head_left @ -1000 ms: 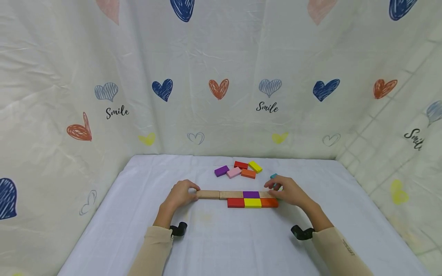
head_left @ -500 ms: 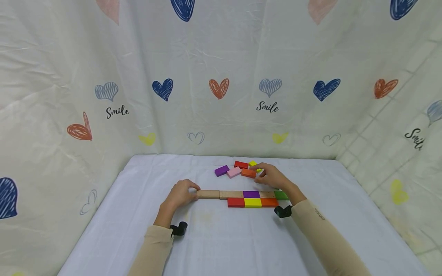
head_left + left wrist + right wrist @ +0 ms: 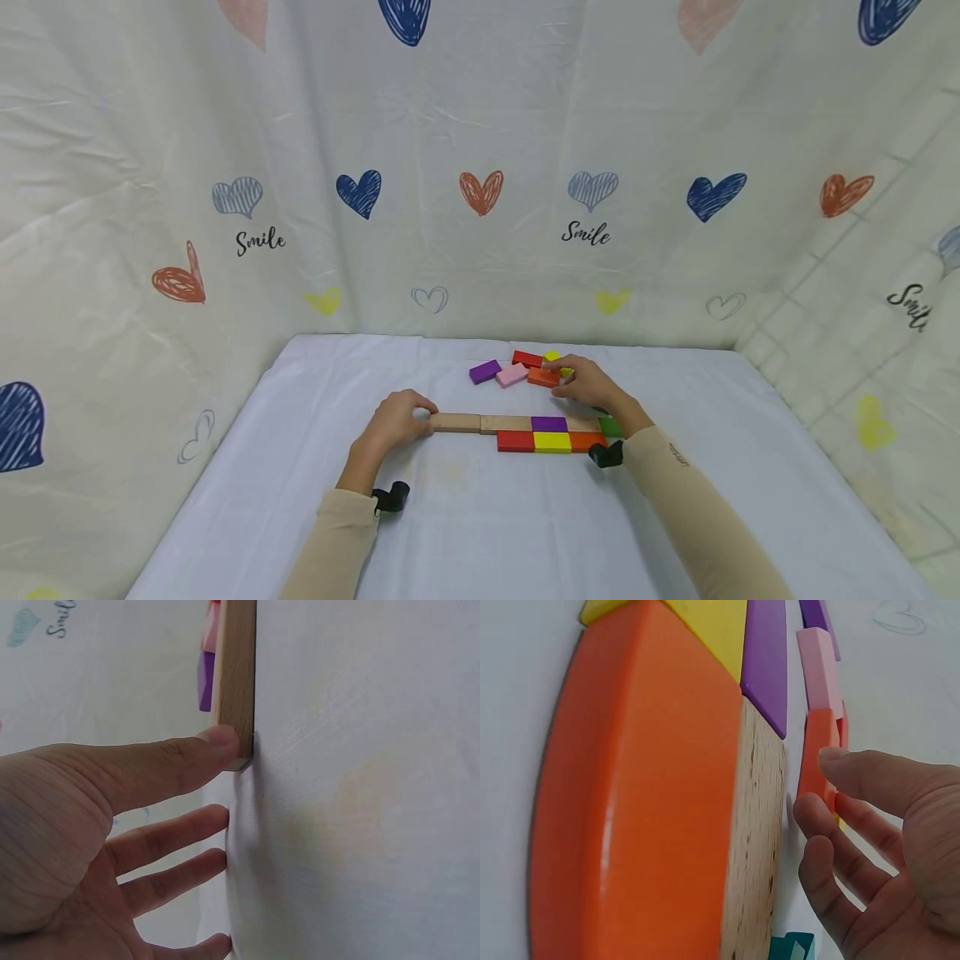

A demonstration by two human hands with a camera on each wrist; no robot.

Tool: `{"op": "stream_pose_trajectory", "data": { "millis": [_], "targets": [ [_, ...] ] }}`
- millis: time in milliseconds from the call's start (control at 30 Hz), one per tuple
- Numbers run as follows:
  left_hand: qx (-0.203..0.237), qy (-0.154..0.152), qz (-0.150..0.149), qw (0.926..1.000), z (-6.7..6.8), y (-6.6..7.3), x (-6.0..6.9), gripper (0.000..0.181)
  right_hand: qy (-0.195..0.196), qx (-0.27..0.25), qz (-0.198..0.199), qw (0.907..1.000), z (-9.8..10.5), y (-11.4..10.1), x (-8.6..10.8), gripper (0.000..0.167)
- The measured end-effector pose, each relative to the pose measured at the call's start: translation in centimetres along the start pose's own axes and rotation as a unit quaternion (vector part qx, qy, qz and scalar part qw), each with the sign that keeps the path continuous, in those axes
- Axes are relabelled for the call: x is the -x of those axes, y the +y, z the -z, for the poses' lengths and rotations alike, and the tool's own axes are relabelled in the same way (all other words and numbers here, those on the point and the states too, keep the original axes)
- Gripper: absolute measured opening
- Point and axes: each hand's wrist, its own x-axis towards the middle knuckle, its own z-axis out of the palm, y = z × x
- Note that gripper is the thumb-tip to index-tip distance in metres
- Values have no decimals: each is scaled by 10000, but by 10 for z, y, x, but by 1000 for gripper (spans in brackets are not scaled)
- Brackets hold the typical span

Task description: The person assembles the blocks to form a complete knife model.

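Observation:
Left hand (image 3: pixel 393 421) pinches the left end of a plain wooden block (image 3: pixel 456 423), its thumb on the block's end in the left wrist view while the index finger is hidden. That block begins a row with a second wooden block (image 3: pixel 504 424), a purple block (image 3: pixel 549 424), another wooden block (image 3: pixel 582 423) and a green block (image 3: pixel 611 427). Red (image 3: pixel 516 442), yellow (image 3: pixel 552 442) and orange blocks (image 3: pixel 587 442) lie along its near side. Right hand (image 3: pixel 592 386) reaches over the loose pile, fingers spread, beside a loose orange block (image 3: pixel 543 377) and a partly covered yellow block (image 3: pixel 552 356).
Loose purple (image 3: pixel 484 372), pink (image 3: pixel 512 375) and red blocks (image 3: pixel 527 358) lie behind the row. A teal block (image 3: pixel 791 946) sits near the row under the right wrist. White cloth (image 3: pixel 480 533) covers the table; a printed curtain (image 3: pixel 480 125) hangs behind.
My right hand has left the row's right end, where the green block now shows, and moved left and away to the loose blocks. Left hand keeps its hold; the view shifts slightly.

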Motion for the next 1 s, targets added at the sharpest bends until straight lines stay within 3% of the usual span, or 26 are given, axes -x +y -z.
{"op": "stream_pose_trajectory", "data": {
  "millis": [733,1000],
  "targets": [
    [-10,-13,34,10000,-2,-2,-1,23,-10,163,-177,9997,-6,0,-8,43],
    [-5,-17,44,10000,-1,-2,-1,22,-27,57,367,9993,1,-15,13,41]
  ]
}}
